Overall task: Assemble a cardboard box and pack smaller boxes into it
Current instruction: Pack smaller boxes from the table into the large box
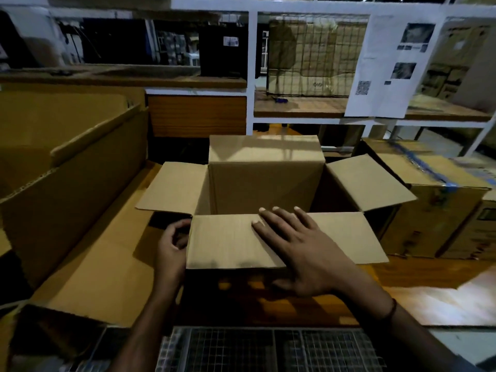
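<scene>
wire rack (268, 350) nearest. my right hand (303, 253) flat on near flap (225, 242); left hand (171, 242) curled at corner, hold unclear. pressing could tip box (264, 181).

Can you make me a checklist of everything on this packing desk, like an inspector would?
Surface: wooden table, partly covered by a flat cardboard sheet.
Job's things: open cardboard box, flaps open; no smaller boxes seen inside.
Clutter: large carton left; taped boxes right; wire basket nearest the person.
Hands: right hand flat on the near flap; left hand curled at the box's left corner, grip unclear.
Cables: nothing seen.
Surroundings: white shelving, a printed sheet.
</scene>
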`<state>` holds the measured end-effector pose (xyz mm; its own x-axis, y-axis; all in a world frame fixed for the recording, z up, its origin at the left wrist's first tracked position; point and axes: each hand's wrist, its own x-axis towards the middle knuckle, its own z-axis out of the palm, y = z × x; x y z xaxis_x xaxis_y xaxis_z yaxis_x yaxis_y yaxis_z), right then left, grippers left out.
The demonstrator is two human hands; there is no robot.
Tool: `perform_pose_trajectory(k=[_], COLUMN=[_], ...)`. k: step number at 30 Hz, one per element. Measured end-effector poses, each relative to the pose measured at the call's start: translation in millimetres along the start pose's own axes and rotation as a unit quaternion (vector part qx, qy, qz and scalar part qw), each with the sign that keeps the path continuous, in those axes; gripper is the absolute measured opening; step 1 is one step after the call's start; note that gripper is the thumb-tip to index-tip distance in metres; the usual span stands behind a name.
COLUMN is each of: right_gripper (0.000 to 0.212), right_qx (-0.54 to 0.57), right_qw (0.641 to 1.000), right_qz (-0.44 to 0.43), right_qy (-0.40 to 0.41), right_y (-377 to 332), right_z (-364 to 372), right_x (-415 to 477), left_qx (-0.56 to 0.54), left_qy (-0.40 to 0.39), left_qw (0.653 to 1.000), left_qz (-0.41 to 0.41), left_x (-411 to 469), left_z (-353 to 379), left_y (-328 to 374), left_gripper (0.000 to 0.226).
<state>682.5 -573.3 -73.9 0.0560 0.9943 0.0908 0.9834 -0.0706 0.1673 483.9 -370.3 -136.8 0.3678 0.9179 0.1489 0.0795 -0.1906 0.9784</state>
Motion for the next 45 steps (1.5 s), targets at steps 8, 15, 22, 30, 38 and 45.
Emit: perform_pose_trajectory(k=[8, 15, 22, 30, 38, 45], right_gripper=[0.070, 0.076, 0.063, 0.079, 0.085, 0.080], right_qx=[-0.037, 0.032, 0.037, 0.062, 0.079, 0.067], right_qw=[0.894, 0.806, 0.822, 0.837, 0.849, 0.838], right_qz=[0.203, 0.439, 0.358, 0.347, 0.389, 0.412], right_qy=[0.398, 0.395, 0.441, 0.419, 0.348, 0.351], right_y=[42.2, 74.5, 45.7, 53.3, 36.8, 29.3], right_z=[-42.1, 43.5, 110.1, 111.0, 108.3, 110.2], right_x=[8.9, 11.1, -5.9, 5.4, 17.3, 21.2], left_qx=[-0.028, -0.023, 0.179, 0.261, 0.329, 0.310], left_qy=[0.004, 0.070, -0.002, -0.052, -0.046, -0.054], left_qw=[1.000, 0.996, 0.969, 0.955, 0.937, 0.942], left_qz=[-0.008, 0.058, 0.169, 0.128, 0.106, 0.113], left_x=[5.1, 6.2, -4.7, 5.3, 24.0, 34.1], left_z=[19.4, 21.2, 27.0, 26.8, 23.8, 19.9], left_y=[4.7, -1.4, -3.1, 6.6, 8.5, -3.8], left_gripper=[0.069, 0.044, 0.084, 0.108, 0.112, 0.115])
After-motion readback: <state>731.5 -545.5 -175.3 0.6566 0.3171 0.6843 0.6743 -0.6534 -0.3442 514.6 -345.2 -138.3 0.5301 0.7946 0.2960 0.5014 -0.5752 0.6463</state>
